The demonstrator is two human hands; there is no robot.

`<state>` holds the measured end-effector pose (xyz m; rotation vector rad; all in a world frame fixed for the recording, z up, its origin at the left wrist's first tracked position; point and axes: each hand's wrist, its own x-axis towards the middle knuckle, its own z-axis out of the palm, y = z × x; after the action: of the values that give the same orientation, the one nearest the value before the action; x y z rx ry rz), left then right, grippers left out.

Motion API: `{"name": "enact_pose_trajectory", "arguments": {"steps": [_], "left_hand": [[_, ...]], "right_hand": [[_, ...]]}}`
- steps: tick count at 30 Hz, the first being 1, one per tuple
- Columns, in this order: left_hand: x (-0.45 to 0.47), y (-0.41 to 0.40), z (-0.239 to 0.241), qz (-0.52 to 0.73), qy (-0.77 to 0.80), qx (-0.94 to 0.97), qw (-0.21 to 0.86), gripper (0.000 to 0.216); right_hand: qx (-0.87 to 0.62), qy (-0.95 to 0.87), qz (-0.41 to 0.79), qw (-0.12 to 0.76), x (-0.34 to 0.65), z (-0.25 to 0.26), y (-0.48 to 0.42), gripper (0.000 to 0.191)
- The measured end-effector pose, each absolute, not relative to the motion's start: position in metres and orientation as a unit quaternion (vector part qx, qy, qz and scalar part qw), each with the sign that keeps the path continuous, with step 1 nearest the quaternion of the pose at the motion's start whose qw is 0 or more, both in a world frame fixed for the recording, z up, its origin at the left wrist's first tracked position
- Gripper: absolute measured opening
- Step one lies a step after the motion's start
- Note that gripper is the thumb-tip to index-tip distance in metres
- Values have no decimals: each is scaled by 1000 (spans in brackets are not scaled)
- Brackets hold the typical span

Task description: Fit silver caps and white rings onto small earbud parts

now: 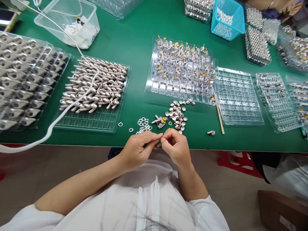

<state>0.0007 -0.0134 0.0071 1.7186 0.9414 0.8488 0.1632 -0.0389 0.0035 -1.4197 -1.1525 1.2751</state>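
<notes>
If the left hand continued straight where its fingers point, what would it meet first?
Most likely the right hand, directly opposite; depth is unclear, so I cannot tell whether they touch.

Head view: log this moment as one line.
left hand: pinching small part, mostly hidden | right hand: pinching same part | ahead: white rings, round beige caps

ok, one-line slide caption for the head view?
Left hand and right hand pinch a small part at the green table's near edge, beside white rings and small round caps.
</notes>
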Motion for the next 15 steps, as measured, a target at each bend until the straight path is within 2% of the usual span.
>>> {"name": "enact_pose_trajectory", "arguments": {"steps": [3, 8, 13, 15], "left_hand": [[1, -13, 11, 315, 411, 680, 519, 24], [2, -6, 19, 254, 451, 569, 639, 22], [1, 2, 23, 285, 477, 484, 676, 17], [2, 3, 25, 303, 482, 454, 685, 16]], "right_hand": [[-588, -483, 491, 424, 164, 7, -40, 11], [-597, -554, 424, 395, 165, 13, -37, 12], [-559, -606, 379, 420, 172, 14, -39, 4], [-544, -628, 336, 445, 173, 12, -45, 11]]}}
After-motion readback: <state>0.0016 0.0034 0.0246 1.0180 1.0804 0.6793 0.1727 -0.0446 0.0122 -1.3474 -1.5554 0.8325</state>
